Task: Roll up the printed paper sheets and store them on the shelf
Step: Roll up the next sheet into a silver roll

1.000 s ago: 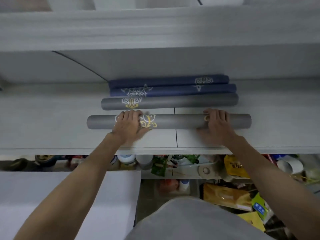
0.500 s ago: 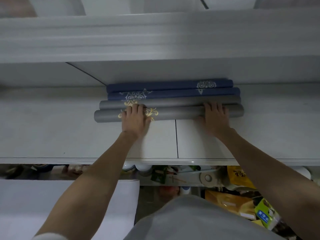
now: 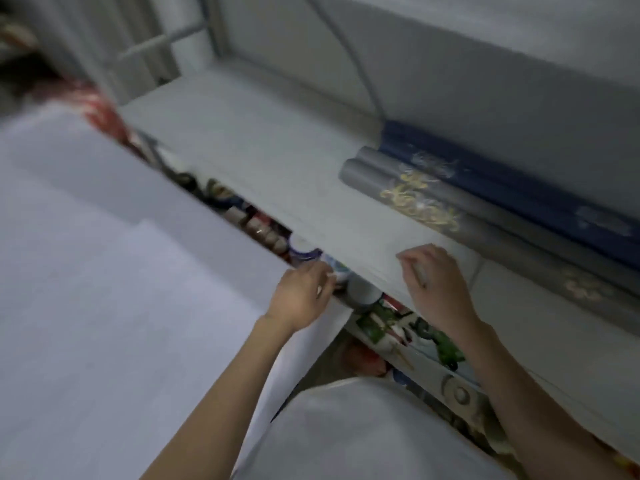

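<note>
close in at the bottom is the person's pale shirt [image 3: 363, 431], and to the left a wide white sheet [image 3: 104, 306] lies flat. the left hand [image 3: 299, 296] hangs over the gap between that sheet and the shelf's front edge, fingers loosely curled, holding nothing. the right hand [image 3: 440, 289] sits over the shelf's front edge, also relaxed and gripping nothing; whether it touches the board is lost in blur. under the edge, a lower level shows a jumble of cups and green packets [image 3: 388, 320]. the shelf [image 3: 259, 161] is a pale board running back to a grey wall [image 3: 485, 81]. the rolled sheets lie on it toward the back, side by side and well apart from both hands: a front grey roll [image 3: 502, 245] with a gold pattern, a second grey roll [image 3: 369, 155] touching it behind, then the blue rolls [image 3: 502, 188] against the wall.
</note>
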The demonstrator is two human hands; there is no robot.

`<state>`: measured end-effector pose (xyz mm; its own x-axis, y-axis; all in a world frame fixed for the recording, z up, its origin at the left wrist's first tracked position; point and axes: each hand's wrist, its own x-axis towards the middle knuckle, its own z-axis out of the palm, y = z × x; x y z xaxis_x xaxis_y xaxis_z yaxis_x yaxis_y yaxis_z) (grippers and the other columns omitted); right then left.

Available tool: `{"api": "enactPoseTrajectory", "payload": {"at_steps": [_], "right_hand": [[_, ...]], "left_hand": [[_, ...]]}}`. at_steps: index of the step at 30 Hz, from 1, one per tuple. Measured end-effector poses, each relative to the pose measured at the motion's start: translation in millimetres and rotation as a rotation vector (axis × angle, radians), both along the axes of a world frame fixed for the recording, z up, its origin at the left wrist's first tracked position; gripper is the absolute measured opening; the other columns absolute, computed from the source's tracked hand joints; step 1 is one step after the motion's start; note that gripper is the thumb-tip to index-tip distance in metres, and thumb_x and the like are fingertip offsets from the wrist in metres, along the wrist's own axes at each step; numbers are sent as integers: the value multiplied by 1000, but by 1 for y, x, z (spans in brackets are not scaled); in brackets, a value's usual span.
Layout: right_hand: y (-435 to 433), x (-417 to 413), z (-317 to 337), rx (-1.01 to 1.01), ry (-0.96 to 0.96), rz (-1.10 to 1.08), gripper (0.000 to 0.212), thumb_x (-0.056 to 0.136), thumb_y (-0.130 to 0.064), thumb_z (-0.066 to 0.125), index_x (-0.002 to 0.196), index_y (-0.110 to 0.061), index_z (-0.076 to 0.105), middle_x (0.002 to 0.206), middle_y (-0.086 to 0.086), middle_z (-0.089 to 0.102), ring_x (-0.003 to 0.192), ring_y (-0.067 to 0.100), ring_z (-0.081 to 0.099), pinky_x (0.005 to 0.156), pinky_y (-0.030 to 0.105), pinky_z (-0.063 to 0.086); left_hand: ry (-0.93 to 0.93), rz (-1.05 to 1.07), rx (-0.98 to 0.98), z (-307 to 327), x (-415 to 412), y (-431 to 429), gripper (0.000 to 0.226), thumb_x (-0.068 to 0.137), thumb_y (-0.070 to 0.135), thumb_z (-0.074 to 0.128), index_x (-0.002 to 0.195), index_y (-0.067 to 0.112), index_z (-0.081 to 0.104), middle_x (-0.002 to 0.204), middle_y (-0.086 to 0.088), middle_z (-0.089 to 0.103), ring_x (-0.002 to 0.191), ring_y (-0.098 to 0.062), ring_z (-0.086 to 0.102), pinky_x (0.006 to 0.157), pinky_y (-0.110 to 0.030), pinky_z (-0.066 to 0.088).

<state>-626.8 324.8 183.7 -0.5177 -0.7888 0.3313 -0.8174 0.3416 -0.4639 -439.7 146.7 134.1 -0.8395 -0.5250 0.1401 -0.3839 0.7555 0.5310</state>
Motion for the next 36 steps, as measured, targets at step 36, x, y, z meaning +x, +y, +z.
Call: {"api": "enactPoseTrajectory", "payload": {"at_steps": [36], "right_hand": [[-122,153,-146,528,-50,870,8,97,-22,61,98,-28,66,88,-10,64,91,21,58,84,31,25]], "left_hand": [[-406,786,-242,-101,306,149,32,95,25,61,123,10,56,126,-17,56,104,-36,58,99,-47,44]]}}
